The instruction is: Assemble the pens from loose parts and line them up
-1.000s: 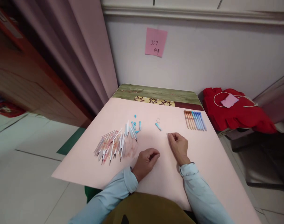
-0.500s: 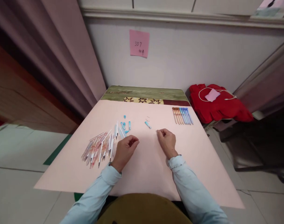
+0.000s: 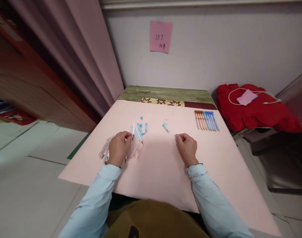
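Note:
My left hand (image 3: 118,147) lies over a loose pile of white pen refills and clear barrels (image 3: 136,135) on the pink sheet (image 3: 161,165), its fingers curled down onto the pile. What they grip is hidden. My right hand (image 3: 187,147) rests on the sheet with fingers pinched on a tiny part that I cannot name. A small blue pen piece (image 3: 166,128) lies just ahead of it. Several blue caps (image 3: 142,127) sit beyond the pile.
A neat row of orange and blue assembled pens (image 3: 207,120) lies at the far right of the sheet. A red cloth (image 3: 255,110) with a white cable sits on a seat to the right. Curtain at left, pink note (image 3: 161,36) on the wall.
My left hand has moved left and forward from the middle of the sheet onto the pile of refills. My right hand has stayed in place, still pinched.

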Available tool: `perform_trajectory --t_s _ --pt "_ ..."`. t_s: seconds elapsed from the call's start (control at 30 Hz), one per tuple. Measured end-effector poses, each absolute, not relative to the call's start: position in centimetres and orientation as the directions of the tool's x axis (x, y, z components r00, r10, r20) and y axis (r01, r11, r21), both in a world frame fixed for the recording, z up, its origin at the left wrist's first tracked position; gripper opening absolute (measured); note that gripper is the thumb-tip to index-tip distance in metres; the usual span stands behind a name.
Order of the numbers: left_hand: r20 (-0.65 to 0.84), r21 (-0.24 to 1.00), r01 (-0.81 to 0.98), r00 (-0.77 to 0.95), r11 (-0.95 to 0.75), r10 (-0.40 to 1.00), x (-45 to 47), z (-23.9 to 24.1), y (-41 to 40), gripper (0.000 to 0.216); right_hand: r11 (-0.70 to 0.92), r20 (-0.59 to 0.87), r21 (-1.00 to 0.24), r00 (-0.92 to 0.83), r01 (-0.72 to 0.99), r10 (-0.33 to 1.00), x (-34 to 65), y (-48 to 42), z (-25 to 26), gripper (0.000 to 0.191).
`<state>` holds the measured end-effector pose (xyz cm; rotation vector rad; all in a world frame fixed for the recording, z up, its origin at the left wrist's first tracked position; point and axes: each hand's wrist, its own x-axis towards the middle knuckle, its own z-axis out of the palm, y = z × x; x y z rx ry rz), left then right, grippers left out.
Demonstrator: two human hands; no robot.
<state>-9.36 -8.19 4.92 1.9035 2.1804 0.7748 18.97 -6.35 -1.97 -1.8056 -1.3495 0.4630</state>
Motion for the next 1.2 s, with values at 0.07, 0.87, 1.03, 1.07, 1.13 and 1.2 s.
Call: perform_trajectory --t_s 0.07,0.87,1.03,1.07,1.13,1.2 --pt "0.227 0.400 0.908 -0.229 0.124 0.947 -10.7 5.4 -7.9 0.018 -0.104 0.160 -0.783 0.359 0.614 0.919 19.0 -6.4 -1.9 0.039" --pt "-0.107 0.327 0.887 -0.307 0.325 0.946 -12.5 3.8 0.3 0.021 -0.078 0.183 -0.777 0.343 0.624 0.922 18.9 -6.5 -2.1 0.043" --pt "-0.174 0.228 0.911 -0.309 0.343 0.935 -11.8 4.1 1.2 0.027 -0.081 0.170 -0.783 0.338 0.616 0.926 18.9 -6.6 -1.8 0.041" --pt "-0.186 0.216 0.911 -0.316 0.352 0.930 -11.8 4.2 1.3 0.029 -0.082 0.170 -0.782 0.338 0.618 0.926 18.9 -6.6 -1.8 0.042" --pt "-0.203 0.193 0.909 -0.332 0.370 0.921 -11.9 4.3 1.5 0.033 -0.082 0.171 -0.780 0.337 0.621 0.926 18.9 -6.6 -1.8 0.043" --pt "-0.211 0.183 0.907 -0.341 0.380 0.916 -12.1 4.4 1.7 0.035 -0.080 0.173 -0.780 0.336 0.621 0.926 18.9 -6.5 -1.9 0.045"
